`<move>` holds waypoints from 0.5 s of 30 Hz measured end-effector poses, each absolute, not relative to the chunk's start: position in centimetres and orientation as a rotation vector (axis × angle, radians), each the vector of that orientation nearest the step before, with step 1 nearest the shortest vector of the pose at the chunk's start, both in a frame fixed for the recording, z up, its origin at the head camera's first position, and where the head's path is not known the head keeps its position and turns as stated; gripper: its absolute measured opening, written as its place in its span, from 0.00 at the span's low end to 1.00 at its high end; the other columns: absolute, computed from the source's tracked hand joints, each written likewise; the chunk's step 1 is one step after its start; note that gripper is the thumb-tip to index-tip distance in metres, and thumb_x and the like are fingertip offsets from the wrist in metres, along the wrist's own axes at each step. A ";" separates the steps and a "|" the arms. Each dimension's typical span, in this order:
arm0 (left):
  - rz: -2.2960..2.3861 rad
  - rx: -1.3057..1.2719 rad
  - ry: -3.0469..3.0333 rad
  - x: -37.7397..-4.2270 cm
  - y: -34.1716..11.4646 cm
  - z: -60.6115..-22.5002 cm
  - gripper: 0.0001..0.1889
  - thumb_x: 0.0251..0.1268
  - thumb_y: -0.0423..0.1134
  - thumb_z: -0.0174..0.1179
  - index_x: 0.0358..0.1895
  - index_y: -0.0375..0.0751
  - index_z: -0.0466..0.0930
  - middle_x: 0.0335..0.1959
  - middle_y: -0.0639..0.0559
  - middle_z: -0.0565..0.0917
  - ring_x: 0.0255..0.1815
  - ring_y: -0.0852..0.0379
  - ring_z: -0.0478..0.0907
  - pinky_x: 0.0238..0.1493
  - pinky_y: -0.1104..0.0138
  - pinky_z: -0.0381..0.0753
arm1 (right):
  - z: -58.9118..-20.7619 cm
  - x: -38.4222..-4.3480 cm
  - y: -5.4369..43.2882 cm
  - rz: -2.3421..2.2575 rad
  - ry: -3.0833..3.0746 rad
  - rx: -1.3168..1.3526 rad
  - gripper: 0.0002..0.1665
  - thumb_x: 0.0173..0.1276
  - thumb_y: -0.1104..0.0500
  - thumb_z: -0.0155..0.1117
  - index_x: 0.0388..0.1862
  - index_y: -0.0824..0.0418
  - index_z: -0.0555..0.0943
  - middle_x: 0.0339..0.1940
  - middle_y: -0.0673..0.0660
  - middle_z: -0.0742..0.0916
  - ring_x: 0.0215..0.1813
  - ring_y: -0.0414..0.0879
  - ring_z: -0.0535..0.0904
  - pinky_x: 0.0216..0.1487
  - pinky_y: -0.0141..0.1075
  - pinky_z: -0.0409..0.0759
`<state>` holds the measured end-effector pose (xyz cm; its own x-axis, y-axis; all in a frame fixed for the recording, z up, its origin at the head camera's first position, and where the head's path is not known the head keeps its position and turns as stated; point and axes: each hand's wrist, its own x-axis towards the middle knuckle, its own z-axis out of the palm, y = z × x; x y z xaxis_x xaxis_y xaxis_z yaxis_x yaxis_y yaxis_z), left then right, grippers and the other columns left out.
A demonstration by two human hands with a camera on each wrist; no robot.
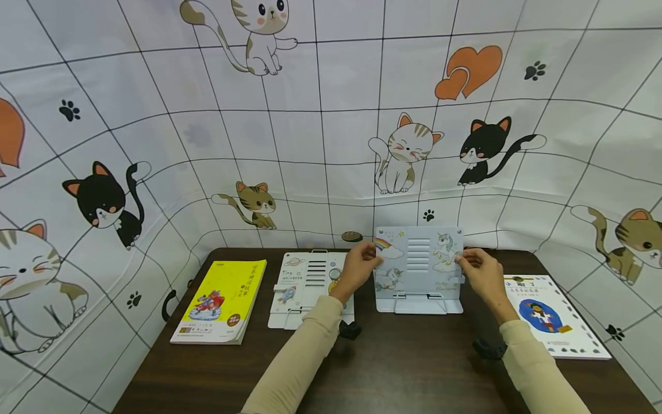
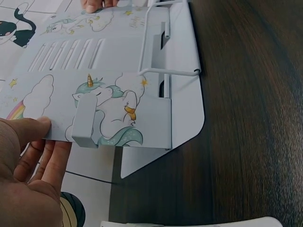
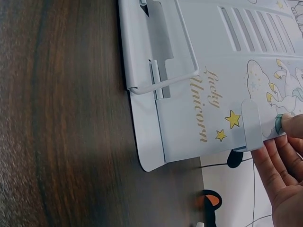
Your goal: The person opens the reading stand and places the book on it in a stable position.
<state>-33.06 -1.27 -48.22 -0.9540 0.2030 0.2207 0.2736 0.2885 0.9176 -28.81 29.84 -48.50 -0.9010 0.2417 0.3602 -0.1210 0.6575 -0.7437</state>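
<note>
A white metal book stand (image 1: 418, 282) with unicorn drawings, a rainbow and slots stands tilted up on the dark table. My left hand (image 1: 362, 264) pinches its left edge; in the left wrist view the thumb (image 2: 35, 127) lies on the front and the fingers go behind. At the right edge, my right hand (image 1: 481, 273) pinches the panel the same way, its thumb (image 3: 291, 124) on the front beside a side clip (image 3: 252, 124). A wire page holder (image 1: 420, 303) runs along the stand's lower front.
Left of it a second book stand (image 1: 289, 287) with space drawings sits partly behind my left forearm. A yellow book (image 1: 222, 293) lies at the table's left; a white book (image 1: 569, 328) lies at the right, partly under my right arm. Cat-printed cloth (image 1: 331, 138) hangs behind the table.
</note>
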 end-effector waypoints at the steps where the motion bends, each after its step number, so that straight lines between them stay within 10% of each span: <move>1: -1.788 -0.456 -2.471 -33.0 -1.2 -48.2 0.17 0.74 0.34 0.68 0.62 0.34 0.81 0.53 0.39 0.86 0.55 0.44 0.85 0.55 0.59 0.86 | -48.5 -28.8 29.9 1.141 -2.445 -0.100 0.19 0.79 0.56 0.68 0.57 0.71 0.84 0.49 0.71 0.91 0.32 0.14 0.72 0.34 0.17 0.76; 15: -1.738 -0.453 -2.476 -32.6 -0.7 -48.0 0.13 0.74 0.33 0.68 0.56 0.34 0.83 0.50 0.40 0.87 0.51 0.47 0.86 0.52 0.59 0.86 | -48.7 -28.7 30.3 1.145 -2.461 -0.128 0.19 0.78 0.55 0.69 0.56 0.70 0.84 0.49 0.71 0.91 0.32 0.16 0.73 0.33 0.18 0.76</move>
<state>-32.61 -0.68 -47.95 -0.9529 0.1922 0.2347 0.2861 0.3118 0.9061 -28.67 30.26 -48.72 -0.9072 0.2551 0.3345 -0.0917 0.6562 -0.7490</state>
